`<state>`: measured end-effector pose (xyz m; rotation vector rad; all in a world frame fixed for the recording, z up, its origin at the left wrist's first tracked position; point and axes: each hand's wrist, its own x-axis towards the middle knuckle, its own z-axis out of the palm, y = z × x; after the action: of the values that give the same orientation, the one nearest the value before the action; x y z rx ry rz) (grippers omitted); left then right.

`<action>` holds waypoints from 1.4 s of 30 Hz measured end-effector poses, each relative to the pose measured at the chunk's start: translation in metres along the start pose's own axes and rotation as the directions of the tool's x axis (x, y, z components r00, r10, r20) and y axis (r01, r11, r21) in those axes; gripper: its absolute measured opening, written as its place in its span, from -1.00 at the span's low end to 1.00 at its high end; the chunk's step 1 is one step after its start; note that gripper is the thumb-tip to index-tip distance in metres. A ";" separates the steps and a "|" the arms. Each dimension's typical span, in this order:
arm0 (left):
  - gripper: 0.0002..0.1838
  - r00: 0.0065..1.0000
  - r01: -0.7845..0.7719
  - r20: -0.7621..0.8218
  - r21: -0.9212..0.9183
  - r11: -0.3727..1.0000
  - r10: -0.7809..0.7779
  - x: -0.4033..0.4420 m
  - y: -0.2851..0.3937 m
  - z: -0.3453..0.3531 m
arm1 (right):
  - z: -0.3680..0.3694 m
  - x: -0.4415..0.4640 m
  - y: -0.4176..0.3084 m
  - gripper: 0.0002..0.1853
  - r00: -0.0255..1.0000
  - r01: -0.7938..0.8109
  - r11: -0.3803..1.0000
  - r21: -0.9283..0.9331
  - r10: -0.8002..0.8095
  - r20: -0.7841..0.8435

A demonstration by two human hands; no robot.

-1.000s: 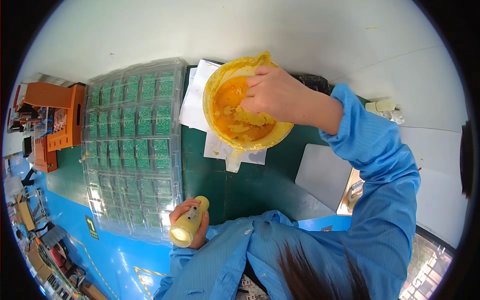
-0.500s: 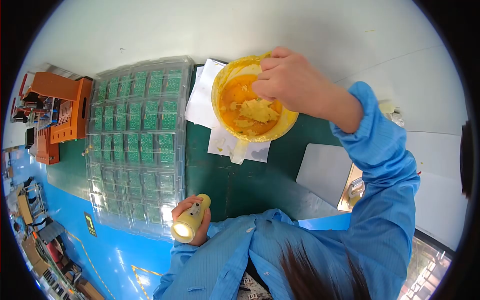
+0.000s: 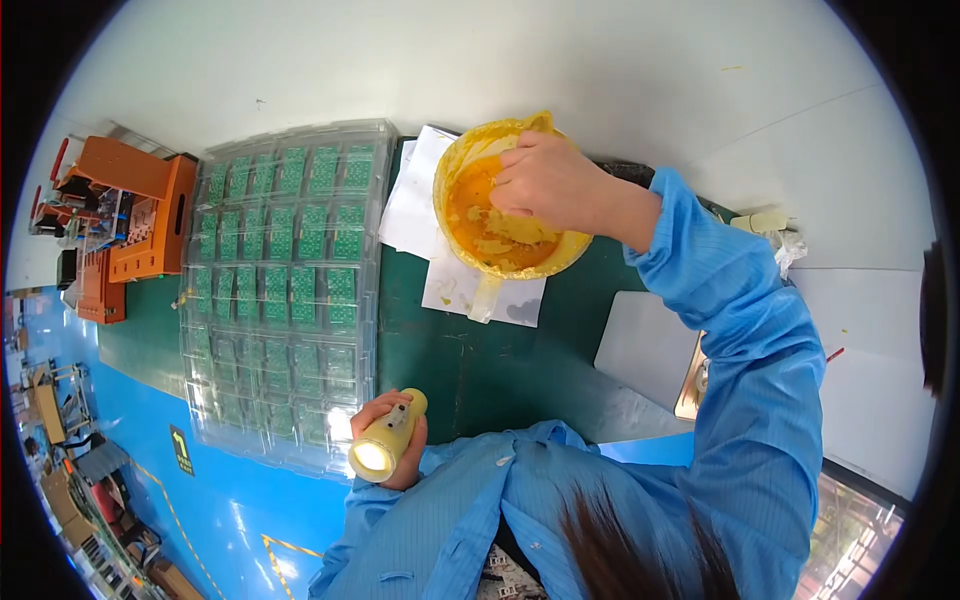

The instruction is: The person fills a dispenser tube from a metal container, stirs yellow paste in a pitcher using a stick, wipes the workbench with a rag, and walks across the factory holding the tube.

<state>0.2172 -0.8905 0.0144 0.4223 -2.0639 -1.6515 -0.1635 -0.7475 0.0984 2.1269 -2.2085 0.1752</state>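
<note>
A measuring jug (image 3: 450,225) coated in yellow holds thick orange-yellow paste (image 3: 475,200), with a paler yellow mass in it. My right hand (image 3: 545,180) is over the jug's mouth, its fingers closed and pointing down to the paste; what they grip is hidden. The jug's handle (image 3: 484,300) points toward me, and its spout (image 3: 541,122) lies at the far side. My left hand (image 3: 408,455) is wrapped around a pale yellow tube (image 3: 390,432), tilted, with its wide bright end toward me, near the table's front edge.
Clear trays (image 3: 375,330) of green circuit boards stand on the left. Beyond them sits an orange machine (image 3: 150,235). White paper (image 3: 515,305) lies under the jug. A grey flat panel (image 3: 645,345) is at right, and a similar pale tube (image 3: 760,221) lies farther right.
My right hand has moved a little left and lower over the jug, and its forearm has shifted left. The left hand still holds the tube. The whole view has shifted slightly.
</note>
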 end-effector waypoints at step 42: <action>-0.37 0.990 -0.059 0.133 0.027 0.998 0.055 -0.059 0.041 0.107 | 0.021 -0.552 0.018 -0.76 -0.256 -0.628 0.044 0.777 0.931 -0.260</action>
<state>0.2124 -0.7618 0.0262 0.2668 -2.1785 -1.6563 -0.1589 -0.2028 0.0050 -0.2689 -2.4391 1.3653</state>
